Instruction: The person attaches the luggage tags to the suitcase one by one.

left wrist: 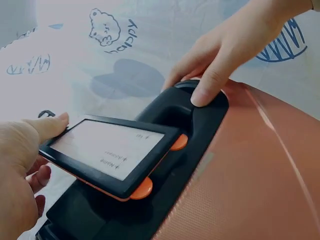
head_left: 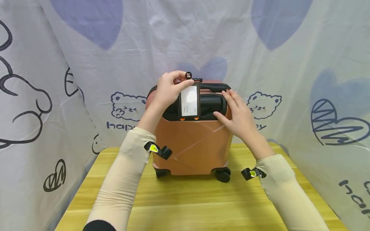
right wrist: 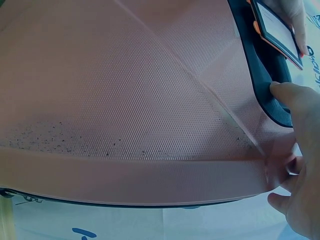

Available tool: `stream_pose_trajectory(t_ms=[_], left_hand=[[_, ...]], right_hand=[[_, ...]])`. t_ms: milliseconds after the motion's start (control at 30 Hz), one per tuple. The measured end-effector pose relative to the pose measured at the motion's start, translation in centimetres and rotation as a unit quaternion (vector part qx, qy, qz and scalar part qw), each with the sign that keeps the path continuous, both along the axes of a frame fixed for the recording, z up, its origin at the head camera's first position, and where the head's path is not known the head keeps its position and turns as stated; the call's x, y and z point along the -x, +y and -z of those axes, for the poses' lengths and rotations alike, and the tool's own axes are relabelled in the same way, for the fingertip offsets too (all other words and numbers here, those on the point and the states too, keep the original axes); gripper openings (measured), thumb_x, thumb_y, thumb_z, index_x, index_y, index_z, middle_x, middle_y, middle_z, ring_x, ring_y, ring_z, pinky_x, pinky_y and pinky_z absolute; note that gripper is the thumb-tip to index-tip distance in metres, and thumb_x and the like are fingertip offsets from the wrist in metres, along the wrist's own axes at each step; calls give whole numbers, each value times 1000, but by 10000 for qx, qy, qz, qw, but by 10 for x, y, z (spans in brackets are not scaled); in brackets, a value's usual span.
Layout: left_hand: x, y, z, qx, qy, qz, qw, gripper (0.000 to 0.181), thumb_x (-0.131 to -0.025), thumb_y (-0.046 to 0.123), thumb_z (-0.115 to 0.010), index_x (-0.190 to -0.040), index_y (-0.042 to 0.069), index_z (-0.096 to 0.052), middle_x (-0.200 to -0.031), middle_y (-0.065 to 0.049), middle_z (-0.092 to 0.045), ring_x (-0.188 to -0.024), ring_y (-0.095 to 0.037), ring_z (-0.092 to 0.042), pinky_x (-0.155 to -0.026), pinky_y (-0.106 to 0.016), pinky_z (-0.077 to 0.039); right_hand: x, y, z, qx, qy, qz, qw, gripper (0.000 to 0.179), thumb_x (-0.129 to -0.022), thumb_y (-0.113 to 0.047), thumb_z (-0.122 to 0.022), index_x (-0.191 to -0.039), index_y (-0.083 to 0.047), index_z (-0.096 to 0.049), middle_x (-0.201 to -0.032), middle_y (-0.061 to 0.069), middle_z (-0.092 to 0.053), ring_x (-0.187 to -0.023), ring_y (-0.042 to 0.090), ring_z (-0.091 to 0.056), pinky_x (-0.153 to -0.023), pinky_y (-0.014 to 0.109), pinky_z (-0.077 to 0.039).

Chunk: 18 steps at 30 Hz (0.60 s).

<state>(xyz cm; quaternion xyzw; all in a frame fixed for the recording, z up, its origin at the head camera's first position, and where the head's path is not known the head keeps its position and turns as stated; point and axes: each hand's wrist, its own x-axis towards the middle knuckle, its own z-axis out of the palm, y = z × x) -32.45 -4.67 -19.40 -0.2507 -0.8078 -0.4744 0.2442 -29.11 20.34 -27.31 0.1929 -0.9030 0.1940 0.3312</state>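
Note:
An upright suitcase (head_left: 193, 147), orange-pink with a ribbed shell, stands in front of me. Its black side handle panel (head_left: 214, 103) runs across the upper face. My left hand (head_left: 168, 89) pinches the top end of a luggage tag (head_left: 190, 101) between thumb and fingers, by a small black buckle (head_left: 189, 75). The tag has a black frame, a white name card and two orange tabs (left wrist: 142, 188) at its lower end; it overlaps the handle panel. My right hand (head_left: 242, 117) holds the suitcase's upper right corner, thumb on the black panel, other fingers around the edge.
The suitcase's black wheels (head_left: 223, 175) rest on a yellow wood-grain table (head_left: 185, 205). Behind and at both sides hangs a white cloth (head_left: 185, 38) with hearts and cartoon bears. A small camera is strapped to each sleeved wrist.

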Motion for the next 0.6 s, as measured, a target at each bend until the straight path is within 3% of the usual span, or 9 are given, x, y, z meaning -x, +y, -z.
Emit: stream_pose_trajectory(t_ms=[100, 200, 300, 467, 600], left_hand=[[-2, 0, 3, 323, -98, -89, 9994, 22, -89, 29, -72, -102, 11, -73, -91, -5, -69, -74, -16, -55, -68, -26, -40], [-4, -1, 7, 670, -14, -208, 9975, 21, -89, 31, -72, -99, 13, -72, -86, -5, -68, -80, -17, -53, -85, -34, -37], [-7, -3, 10, 896, 90, -299, 9955, 19, -88, 32, -73, -93, 13, -71, -76, -1, -62, -83, -19, -48, -91, -41, -30], [-9, -6, 12, 986, 126, -316, 9945, 19, -88, 30, -73, -87, 12, -68, -67, 1, -52, -83, -19, -43, -86, -36, -28], [-12, -10, 14, 1039, -15, -139, 9945, 18, -90, 28, -71, -93, 10, -68, -82, -3, -59, -85, -19, -49, -81, -31, -37]], right_hand=[[-1, 0, 0, -6, -43, 4, 10000, 76, -89, -40, -69, -152, -17, -34, -158, 14, -32, -147, 35, -28, -114, 57, -29], [-1, 0, 1, -29, -102, 20, 9999, 76, -89, -41, -68, -153, -17, -33, -158, 14, -31, -148, 34, -27, -114, 57, -29], [-1, 1, 1, -42, -143, 48, 9999, 77, -90, -42, -68, -153, -18, -33, -159, 14, -30, -148, 34, -26, -114, 57, -29], [-1, 1, 2, -30, -158, 62, 9999, 76, -90, -42, -67, -154, -19, -31, -159, 14, -29, -148, 34, -25, -114, 58, -28], [-1, 0, 1, -43, -149, 46, 9999, 76, -90, -42, -67, -154, -19, -32, -159, 14, -29, -148, 35, -25, -115, 58, -27]])
